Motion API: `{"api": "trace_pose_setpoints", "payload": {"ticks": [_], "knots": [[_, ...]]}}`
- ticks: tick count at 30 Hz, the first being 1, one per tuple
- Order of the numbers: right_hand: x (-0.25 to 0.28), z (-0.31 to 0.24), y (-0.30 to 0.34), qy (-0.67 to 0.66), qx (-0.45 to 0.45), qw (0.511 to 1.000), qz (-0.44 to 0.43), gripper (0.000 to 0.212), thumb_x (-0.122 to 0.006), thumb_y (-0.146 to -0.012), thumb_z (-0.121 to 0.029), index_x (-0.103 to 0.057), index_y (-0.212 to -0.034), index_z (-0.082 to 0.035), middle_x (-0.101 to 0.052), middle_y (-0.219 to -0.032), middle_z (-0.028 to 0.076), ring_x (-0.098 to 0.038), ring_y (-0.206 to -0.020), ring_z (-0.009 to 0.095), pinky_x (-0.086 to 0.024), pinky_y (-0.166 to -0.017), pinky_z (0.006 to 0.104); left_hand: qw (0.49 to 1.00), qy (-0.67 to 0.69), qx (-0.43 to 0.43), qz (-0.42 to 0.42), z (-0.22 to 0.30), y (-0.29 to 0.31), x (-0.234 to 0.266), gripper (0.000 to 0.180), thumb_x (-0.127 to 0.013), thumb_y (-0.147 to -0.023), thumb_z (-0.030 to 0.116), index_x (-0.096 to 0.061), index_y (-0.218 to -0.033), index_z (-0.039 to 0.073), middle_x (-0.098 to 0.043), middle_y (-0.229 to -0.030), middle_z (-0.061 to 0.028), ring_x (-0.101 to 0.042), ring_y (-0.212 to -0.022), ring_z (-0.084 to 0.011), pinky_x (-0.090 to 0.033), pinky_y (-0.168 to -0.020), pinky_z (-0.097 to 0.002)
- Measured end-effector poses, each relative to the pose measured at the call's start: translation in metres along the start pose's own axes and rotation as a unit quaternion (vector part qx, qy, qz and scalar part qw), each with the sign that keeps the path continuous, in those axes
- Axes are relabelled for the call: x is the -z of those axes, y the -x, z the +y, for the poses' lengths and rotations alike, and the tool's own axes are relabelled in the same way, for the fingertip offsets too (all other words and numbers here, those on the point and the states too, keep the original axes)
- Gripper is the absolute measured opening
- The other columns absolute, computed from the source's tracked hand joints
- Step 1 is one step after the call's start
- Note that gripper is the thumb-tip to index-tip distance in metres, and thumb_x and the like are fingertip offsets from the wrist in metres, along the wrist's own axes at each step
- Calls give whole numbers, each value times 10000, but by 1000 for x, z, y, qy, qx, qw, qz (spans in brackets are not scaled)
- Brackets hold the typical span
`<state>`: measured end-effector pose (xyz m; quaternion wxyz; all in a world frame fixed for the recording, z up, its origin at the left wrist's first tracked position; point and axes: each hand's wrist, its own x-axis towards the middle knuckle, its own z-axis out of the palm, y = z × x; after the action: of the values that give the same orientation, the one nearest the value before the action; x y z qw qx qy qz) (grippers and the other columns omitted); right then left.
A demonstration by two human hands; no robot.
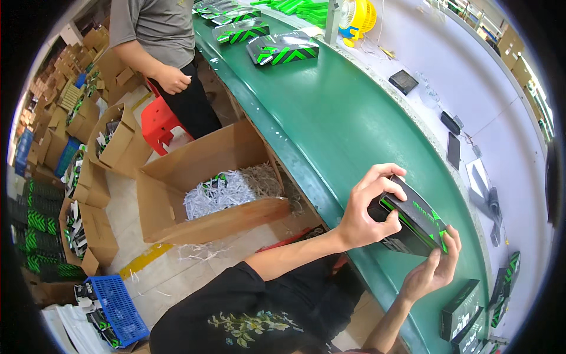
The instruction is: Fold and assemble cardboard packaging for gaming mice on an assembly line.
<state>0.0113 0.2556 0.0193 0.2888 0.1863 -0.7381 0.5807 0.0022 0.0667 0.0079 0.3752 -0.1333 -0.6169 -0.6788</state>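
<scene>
Above the green conveyor belt (pixel 348 135) I hold a black box with green markings (pixel 417 219), tilted between both hands. My left hand (pixel 370 207) grips its left end, fingers over the top edge and thumb against the near side. At the opposite, near right corner, the thumb and fingers of my right hand (pixel 435 270) pinch the box. A green strip shows along its side, close to my left thumb. Whether a flap there is loose cannot be made out.
Similar boxes (pixel 283 48) lie farther up the belt; more black boxes (pixel 463 310) stand at lower right. Left of the belt is a large carton (pixel 200 230) with shredded paper (pixel 218 194). A person (pixel 156 41) stands beyond it, near a red stool (pixel 158 124). A yellow fan (pixel 358 20) sits on the ledge.
</scene>
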Motion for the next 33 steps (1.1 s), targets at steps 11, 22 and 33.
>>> {"api": "trace_pose_setpoints", "payload": {"ticks": [11,22,33], "knots": [[-45,-16,-14,-60,-62,989,117,527,-435,-925,-179,-428,-1378,88,-514,-1351,238,-557,-1183,302,-426,-1032,417,993,-94,-65,29,-10,6,0,693,-540,-798,158,-350,-1414,-98,-558,-1267,-258,-573,-1093,-278,-445,-991,-399],[-36,-1,6,-43,-20,989,142,506,-586,-852,-104,-518,-1296,127,-546,-1271,258,-569,-1126,313,-453,-969,394,997,-65,47,9,6,1,-6,702,-469,-837,241,-309,-1449,-62,-560,-1237,-254,-590,-1070,-291,-503,-923,-396],[4,0,-4,-73,-11,997,14,387,-589,-679,20,-666,-1058,38,-585,-1180,227,-567,-1167,334,-437,-1000,426,998,-22,49,-31,6,4,9,418,-556,-698,155,-581,-1079,-14,-460,-1323,-352,-520,-1183,-364,-399,-1032,-486]]}}
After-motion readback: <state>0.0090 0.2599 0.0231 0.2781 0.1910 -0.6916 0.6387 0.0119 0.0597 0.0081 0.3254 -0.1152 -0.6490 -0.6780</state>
